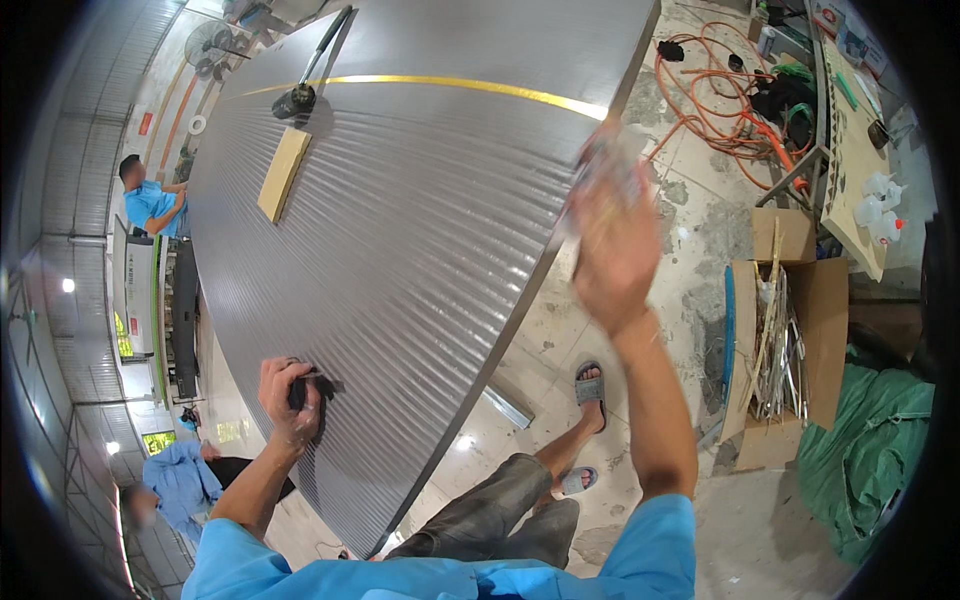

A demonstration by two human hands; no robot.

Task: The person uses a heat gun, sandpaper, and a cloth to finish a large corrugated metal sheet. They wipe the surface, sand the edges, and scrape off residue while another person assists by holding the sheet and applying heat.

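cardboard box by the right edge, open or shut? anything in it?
Open. The cardboard box has its flaps spread and holds a bundle of long thin strips; what the strips are made of, cannot tell.

A single head-worn fisheye view looks steeply down from above the person's shoulders onto the grey ribbed panel (400, 210), which fills the middle and upper left and sits close below the lens. Right of the panel the concrete floor (690, 230) shows further off, and straight edges bow toward the dark rim
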